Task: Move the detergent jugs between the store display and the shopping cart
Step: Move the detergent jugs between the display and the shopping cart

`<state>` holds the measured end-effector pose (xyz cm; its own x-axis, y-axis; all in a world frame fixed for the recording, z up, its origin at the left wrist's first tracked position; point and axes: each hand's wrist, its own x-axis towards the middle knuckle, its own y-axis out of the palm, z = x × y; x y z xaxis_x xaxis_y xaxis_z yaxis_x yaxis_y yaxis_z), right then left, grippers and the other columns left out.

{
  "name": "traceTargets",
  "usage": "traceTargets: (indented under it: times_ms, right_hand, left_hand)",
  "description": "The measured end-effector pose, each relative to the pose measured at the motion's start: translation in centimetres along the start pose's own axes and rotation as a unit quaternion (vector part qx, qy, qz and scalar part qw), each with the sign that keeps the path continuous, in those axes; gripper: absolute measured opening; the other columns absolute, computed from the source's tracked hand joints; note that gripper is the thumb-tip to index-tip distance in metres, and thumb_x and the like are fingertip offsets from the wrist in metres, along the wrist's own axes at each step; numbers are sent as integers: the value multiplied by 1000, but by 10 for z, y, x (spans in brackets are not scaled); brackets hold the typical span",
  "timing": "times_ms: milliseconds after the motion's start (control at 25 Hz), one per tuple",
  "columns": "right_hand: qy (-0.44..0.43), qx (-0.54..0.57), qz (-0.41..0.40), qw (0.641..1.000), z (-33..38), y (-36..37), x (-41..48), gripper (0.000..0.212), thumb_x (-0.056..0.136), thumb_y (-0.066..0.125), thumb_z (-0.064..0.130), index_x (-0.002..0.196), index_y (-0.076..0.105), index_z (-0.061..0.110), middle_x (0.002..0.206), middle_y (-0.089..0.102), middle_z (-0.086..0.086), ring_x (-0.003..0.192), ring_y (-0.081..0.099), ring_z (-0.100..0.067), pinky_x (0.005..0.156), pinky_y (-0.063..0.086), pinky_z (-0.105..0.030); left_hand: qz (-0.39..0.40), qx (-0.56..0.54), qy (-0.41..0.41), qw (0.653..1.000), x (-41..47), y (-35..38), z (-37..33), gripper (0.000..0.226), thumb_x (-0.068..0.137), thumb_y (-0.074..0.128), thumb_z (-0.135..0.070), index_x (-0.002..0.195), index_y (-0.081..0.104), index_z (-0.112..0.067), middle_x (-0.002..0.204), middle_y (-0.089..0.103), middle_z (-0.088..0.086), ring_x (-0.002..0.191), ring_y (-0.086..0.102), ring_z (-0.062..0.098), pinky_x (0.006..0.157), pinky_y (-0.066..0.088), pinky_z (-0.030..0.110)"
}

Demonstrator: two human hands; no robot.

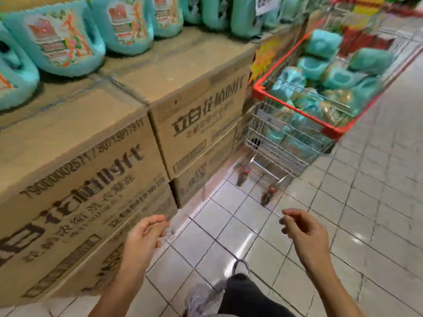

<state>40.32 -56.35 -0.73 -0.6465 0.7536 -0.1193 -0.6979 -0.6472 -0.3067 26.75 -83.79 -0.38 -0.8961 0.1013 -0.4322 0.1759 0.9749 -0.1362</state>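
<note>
So on the left there's a row of teal plastic detergent jugs with handles [66, 40] standing on the stacked brown cardboard boxes [75, 138] that make up the display. I count about seven jugs before the blur takes over, and four box fronts. Down front, the left hand [146, 232] and the right hand [302, 229] are both empty with the fingers loosely curled, well apart from any jug. Over on the right is one wire shopping cart with a red rim [259, 92], parked just beside the boxes and heaped with more teal jugs lying on their sides [325, 44], maybe eight, hard to tell. My worry is that heap: yank one jug out and the others could slide or tip over the rim. The cart's on wheels on a glossy tiled floor [366, 202], so a hard tug might roll it away.
</note>
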Motion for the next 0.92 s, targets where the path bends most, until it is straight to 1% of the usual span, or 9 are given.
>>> traceTargets:
  times_ms: [80,200,280,400,480,600,760,840,920]
  right_hand:
    - [14,-1,-38,999,-15,-33,3,18,92,58,5,92,69,19,78,70,-2,65,65,-5,61,53,-19]
    - [36,6,-82,996,-32,-80,23,18,92,59,8,93,69,22,78,70,-2,66,65,-7,68,53,-28]
    - [53,14,-100,993,-43,-113,44,17,92,59,9,92,69,23,76,71,-1,65,65,-8,67,52,-26]
    - [65,17,-105,992,-53,-166,86,17,91,60,6,91,69,20,75,70,-3,62,64,-8,64,51,-21]
    - [64,13,-103,993,-55,-201,117,17,91,59,4,90,69,17,75,69,-6,61,63,-9,61,52,-17]
    - [53,16,-101,993,-50,-244,167,18,92,57,3,91,68,18,78,69,-7,63,64,-9,62,52,-15]
    - [43,23,-99,994,-47,-279,232,18,92,57,4,93,68,18,80,69,-5,67,64,-11,66,52,-19]
    - [39,32,-93,994,-46,-288,269,18,92,57,4,93,68,18,80,69,-5,68,64,-11,66,53,-18]
    - [31,44,-87,995,-44,-294,315,18,92,57,2,92,68,16,79,69,-6,66,63,-6,65,52,-15]
  left_hand:
    - [37,27,13,999,6,33,-6,15,93,59,-7,95,71,-16,79,71,0,64,60,4,61,44,20]
    - [91,71,41,993,22,95,-26,18,94,57,-8,96,71,-20,83,73,-1,74,63,10,66,46,24]
    - [106,76,52,990,31,145,-39,17,92,59,-6,95,72,-18,85,72,1,77,61,15,67,45,26]
    - [121,67,57,989,37,227,-57,18,91,59,-3,90,71,-17,83,69,1,76,59,14,67,44,26]
    - [133,59,63,987,37,283,-70,18,92,59,-5,91,70,-19,86,69,1,78,60,14,69,45,25]
    - [144,39,84,985,41,356,-97,18,92,60,-7,91,69,-21,90,70,2,80,61,12,70,46,25]
    - [161,36,103,981,58,430,-130,17,90,62,-8,91,71,-22,89,72,0,80,62,10,68,47,23]
    - [158,25,106,981,76,463,-141,18,90,61,-6,89,70,-21,87,70,2,75,61,8,65,46,20]
    - [158,22,105,982,103,499,-151,17,91,60,-5,90,70,-19,85,69,5,71,60,8,59,47,15]
